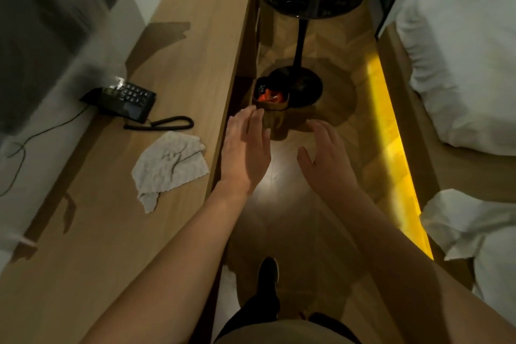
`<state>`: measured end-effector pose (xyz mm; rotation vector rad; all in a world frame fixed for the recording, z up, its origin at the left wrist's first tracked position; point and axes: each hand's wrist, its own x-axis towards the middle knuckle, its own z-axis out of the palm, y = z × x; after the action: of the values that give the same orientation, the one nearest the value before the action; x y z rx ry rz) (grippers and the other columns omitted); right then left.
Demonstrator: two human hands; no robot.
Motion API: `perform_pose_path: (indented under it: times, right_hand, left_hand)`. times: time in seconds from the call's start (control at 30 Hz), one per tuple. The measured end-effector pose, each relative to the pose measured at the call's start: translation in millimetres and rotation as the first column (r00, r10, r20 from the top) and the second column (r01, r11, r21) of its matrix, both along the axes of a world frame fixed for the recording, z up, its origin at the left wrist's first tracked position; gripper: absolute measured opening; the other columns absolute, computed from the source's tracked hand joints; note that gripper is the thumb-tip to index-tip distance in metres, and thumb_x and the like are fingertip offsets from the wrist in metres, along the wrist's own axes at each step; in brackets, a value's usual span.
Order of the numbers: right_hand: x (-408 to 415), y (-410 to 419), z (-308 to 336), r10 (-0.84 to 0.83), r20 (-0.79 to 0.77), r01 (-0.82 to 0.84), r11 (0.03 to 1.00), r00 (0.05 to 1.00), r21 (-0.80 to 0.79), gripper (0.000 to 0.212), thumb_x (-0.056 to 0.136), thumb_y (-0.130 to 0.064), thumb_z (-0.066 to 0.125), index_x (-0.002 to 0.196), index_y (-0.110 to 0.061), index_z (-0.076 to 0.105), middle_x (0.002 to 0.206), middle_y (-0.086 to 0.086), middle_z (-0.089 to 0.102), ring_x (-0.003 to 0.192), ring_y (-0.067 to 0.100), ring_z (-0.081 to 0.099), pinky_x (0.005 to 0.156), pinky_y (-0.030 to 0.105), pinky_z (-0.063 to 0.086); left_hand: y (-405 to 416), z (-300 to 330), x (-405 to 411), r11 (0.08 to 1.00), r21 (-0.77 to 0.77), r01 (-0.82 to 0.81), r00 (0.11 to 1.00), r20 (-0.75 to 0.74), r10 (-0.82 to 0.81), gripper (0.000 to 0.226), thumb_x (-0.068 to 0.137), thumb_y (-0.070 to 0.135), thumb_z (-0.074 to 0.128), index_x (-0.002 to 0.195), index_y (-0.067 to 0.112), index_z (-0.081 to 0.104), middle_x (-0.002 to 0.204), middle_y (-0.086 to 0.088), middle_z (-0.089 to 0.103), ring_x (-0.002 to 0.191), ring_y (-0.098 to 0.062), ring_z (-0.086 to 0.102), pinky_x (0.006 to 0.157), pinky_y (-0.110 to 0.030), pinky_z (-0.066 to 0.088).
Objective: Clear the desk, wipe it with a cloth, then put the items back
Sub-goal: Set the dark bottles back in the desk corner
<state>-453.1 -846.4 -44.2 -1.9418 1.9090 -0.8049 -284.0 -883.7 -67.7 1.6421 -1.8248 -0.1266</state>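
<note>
Dim hotel-room light falls on what we see. Along our left runs the long light-brown wooden desk, set against a pale wall. Toward its far part sits a black push-button telephone, with its coiled black cord lying just in front of it on the wood. Nearer to us, and near the desk's right edge, lies the crumpled pale grey wiping cloth, flat on the surface and apart from the telephone. Just right of the desk edge we hold out our left hand, fingers straight and relaxed, grasping nothing. Beyond it on the herringbone wooden floor stands a small brown waste bin with orange scraps inside, beside the black round base of a pedestal side table. Our right hand hovers over the floor, fingers spread loosely, also holding nothing. Farther right glows a yellow light strip under a bed with white bedding.
</note>
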Motion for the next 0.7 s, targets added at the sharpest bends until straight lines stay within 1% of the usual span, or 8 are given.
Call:
perform_pose_path:
  times: [0.07, 0.2, 0.27, 0.4, 0.5, 0.53, 0.63, 0.7]
  right_hand:
    - [-3.4, -26.1, 5.8, -0.021, -0.007, 0.021, 1.000, 1.000, -0.011, 0.053, 0.095, -0.025, 0.060, 0.144, -0.015, 0.043, 0.148, 0.005, 0.044, 0.138, 0.020, 0.039, 0.114, 0.038, 0.035]
    - [-17.2, -68.9, 9.8, -0.037, -0.002, 0.037, 0.999, 0.999, 0.015, 0.054, 0.095, -0.024, 0.060, 0.146, -0.012, 0.041, 0.149, 0.005, 0.043, 0.139, 0.021, 0.038, 0.114, 0.041, 0.037]
    - [-26.1, -91.3, 7.5, -0.058, 0.003, 0.058, 0.998, 0.998, 0.017, 0.055, 0.096, -0.024, 0.060, 0.146, -0.013, 0.041, 0.150, 0.005, 0.042, 0.139, 0.020, 0.039, 0.113, 0.042, 0.038]
    - [-51.3, -139.8, -4.0, -0.070, 0.024, 0.070, 0.998, 0.997, 0.008, 0.055, 0.095, -0.024, 0.060, 0.146, -0.016, 0.041, 0.149, 0.003, 0.043, 0.138, 0.019, 0.040, 0.114, 0.040, 0.037]
    - [-78.5, -184.4, -12.9, -0.096, 0.032, 0.096, 0.995, 0.995, 0.000, 0.054, 0.094, -0.025, 0.061, 0.145, -0.019, 0.042, 0.147, 0.000, 0.044, 0.137, 0.018, 0.041, 0.112, 0.033, 0.032]
    - [-89.4, -199.8, -14.7, -0.103, 0.035, 0.103, 0.995, 0.994, -0.004, 0.054, 0.094, -0.025, 0.062, 0.144, -0.020, 0.042, 0.146, 0.000, 0.044, 0.136, 0.017, 0.042, 0.113, 0.033, 0.033]
    - [-126.3, -247.1, -13.2, -0.081, 0.059, 0.082, 0.996, 0.995, -0.017, 0.052, 0.094, -0.023, 0.060, 0.142, -0.018, 0.043, 0.144, 0.000, 0.045, 0.134, 0.016, 0.043, 0.110, 0.042, 0.043]
    - [-150.5, -277.8, -9.4, -0.077, 0.070, 0.079, 0.996, 0.995, -0.029, 0.051, 0.094, -0.021, 0.060, 0.142, -0.017, 0.043, 0.142, 0.001, 0.046, 0.133, 0.016, 0.043, 0.111, 0.042, 0.042]
  left_hand:
    - [-28.8, 3.5, -5.4, 0.999, -0.014, 0.039, 0.996, 0.083, -0.037, 0.043, 0.103, 0.039, 0.040, 0.141, 0.018, 0.044, 0.141, -0.006, 0.051, 0.131, -0.025, 0.049, 0.105, -0.050, 0.048]
    - [-76.8, 14.0, -16.9, 0.997, 0.071, 0.041, 0.998, 0.051, -0.045, 0.045, 0.104, 0.046, 0.035, 0.140, 0.021, 0.045, 0.139, -0.003, 0.052, 0.130, -0.021, 0.048, 0.108, -0.050, 0.046]
    - [-99.4, 14.3, -24.2, 0.993, 0.098, 0.063, 0.996, 0.050, -0.068, 0.046, 0.105, 0.046, 0.034, 0.143, 0.020, 0.044, 0.143, -0.003, 0.050, 0.134, -0.021, 0.045, 0.111, -0.049, 0.043]
    - [-146.3, 11.2, -48.7, 0.996, 0.055, 0.076, 0.987, 0.140, -0.083, 0.044, 0.105, 0.037, 0.040, 0.143, 0.015, 0.045, 0.146, -0.007, 0.048, 0.138, -0.022, 0.043, 0.113, -0.048, 0.042]
    - [-190.3, 7.2, -77.2, 0.995, 0.033, 0.093, 0.986, 0.139, -0.097, 0.042, 0.103, 0.030, 0.049, 0.141, 0.012, 0.048, 0.144, -0.008, 0.049, 0.138, -0.023, 0.044, 0.112, -0.048, 0.042]
    - [-206.3, 6.1, -87.6, 0.995, 0.027, 0.099, 0.984, 0.149, -0.102, 0.042, 0.103, 0.029, 0.049, 0.141, 0.012, 0.047, 0.144, -0.009, 0.049, 0.137, -0.024, 0.044, 0.112, -0.048, 0.042]
    - [-256.7, 8.1, -123.4, 0.996, 0.044, 0.082, 0.982, 0.168, -0.088, 0.043, 0.103, 0.032, 0.049, 0.142, 0.015, 0.044, 0.146, -0.007, 0.047, 0.137, -0.023, 0.043, 0.113, -0.044, 0.042]
    - [-289.6, 10.5, -147.0, 0.996, 0.036, 0.079, 0.985, 0.151, -0.084, 0.043, 0.102, 0.032, 0.050, 0.142, 0.016, 0.044, 0.145, -0.006, 0.047, 0.136, -0.022, 0.044, 0.111, -0.043, 0.045]
